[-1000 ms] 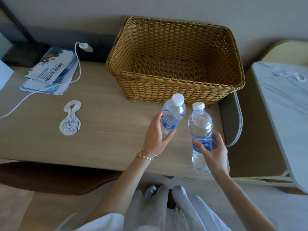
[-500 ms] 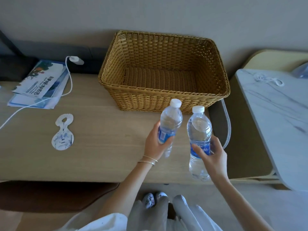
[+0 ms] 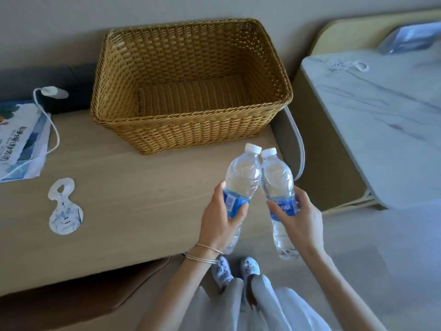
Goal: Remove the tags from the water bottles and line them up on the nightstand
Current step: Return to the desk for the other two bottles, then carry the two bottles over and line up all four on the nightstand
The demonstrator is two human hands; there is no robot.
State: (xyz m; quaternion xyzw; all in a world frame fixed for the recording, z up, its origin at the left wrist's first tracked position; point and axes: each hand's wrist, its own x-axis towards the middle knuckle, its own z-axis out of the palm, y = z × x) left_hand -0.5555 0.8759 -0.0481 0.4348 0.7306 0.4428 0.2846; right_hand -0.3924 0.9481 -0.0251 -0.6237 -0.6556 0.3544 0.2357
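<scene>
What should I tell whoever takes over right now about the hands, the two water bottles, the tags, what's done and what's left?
Left hand: grip round the label of the left bottle, held off the desk.
Right hand: grip round the label of the right bottle, also in the air; the bottles lean together near the caps.
Done: neither neck carries a tag; one tag lies on the wooden desk. A second tag is not in view.
Left: carry both bottles to the marble-topped surface at right, probably the nightstand, and stand them in a row.
</scene>
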